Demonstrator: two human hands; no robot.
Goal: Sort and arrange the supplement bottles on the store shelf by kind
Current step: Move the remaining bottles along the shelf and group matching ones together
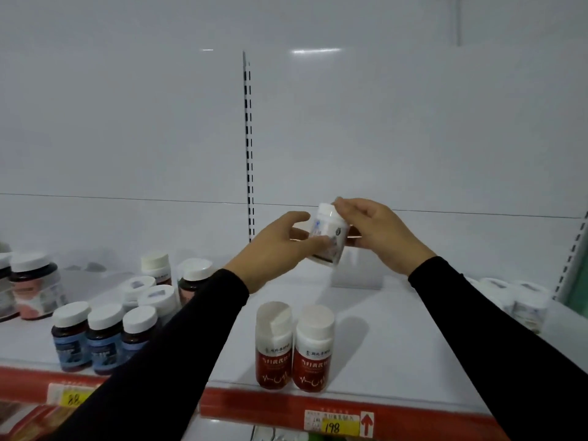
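Observation:
A white bottle with a bluish label (327,232) hangs in the air above the white shelf (391,351), tilted slightly. My left hand (276,246) grips its lower body from the left. My right hand (378,230) pinches its cap and upper side from the right. Two white bottles with red labels (294,348) stand side by side at the shelf's front edge, below my hands. At the left front stand three dark bottles with blue labels (101,337). Behind them sit white-capped bottles (152,294) and dark bottles with pink labels (35,284).
More white bottles (521,300) stand at the far right of the shelf, partly behind my right sleeve. A slotted upright (248,148) runs up the white back wall. The red shelf rail carries yellow price tags (332,424).

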